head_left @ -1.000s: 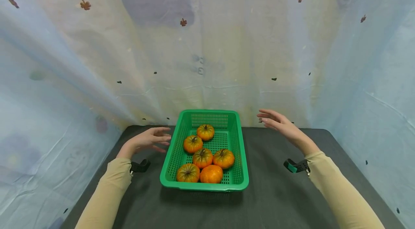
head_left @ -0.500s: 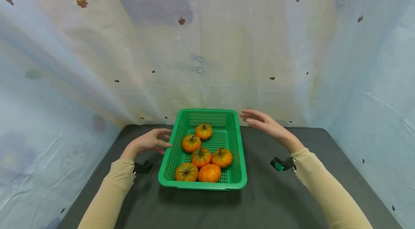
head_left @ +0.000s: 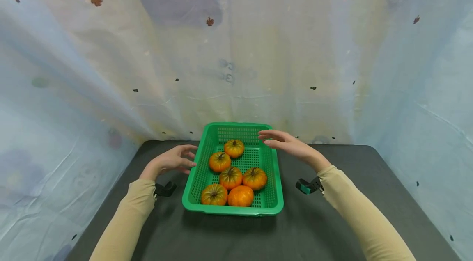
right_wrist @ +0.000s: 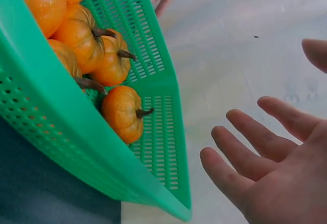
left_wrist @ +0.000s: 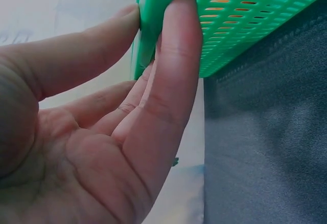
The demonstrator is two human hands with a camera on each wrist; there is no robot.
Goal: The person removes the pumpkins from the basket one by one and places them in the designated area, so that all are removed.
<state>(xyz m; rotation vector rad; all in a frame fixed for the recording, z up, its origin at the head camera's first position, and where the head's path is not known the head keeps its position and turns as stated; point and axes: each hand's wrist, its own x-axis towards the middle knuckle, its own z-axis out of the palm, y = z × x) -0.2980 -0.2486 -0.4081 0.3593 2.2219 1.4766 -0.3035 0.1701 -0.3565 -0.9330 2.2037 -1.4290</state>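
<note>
Basket (head_left: 233, 211) sits near the middle of the table's (head_left: 314, 220) far edge, its long sides running from near edge toward far edge, six small pumpkins (head_left: 230, 178) inside. The left hand (head_left: 170, 160) is nearer: the basket lies just right of it, and its grip pinches the left rim. The right hand (head_left: 290, 144) hangs over the basket's right side, fingers straight, grip holding nothing.

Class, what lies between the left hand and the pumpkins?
The green basket's slotted left wall stands between the left hand and the pumpkins. The left wrist view shows it, with orange showing through.
</note>
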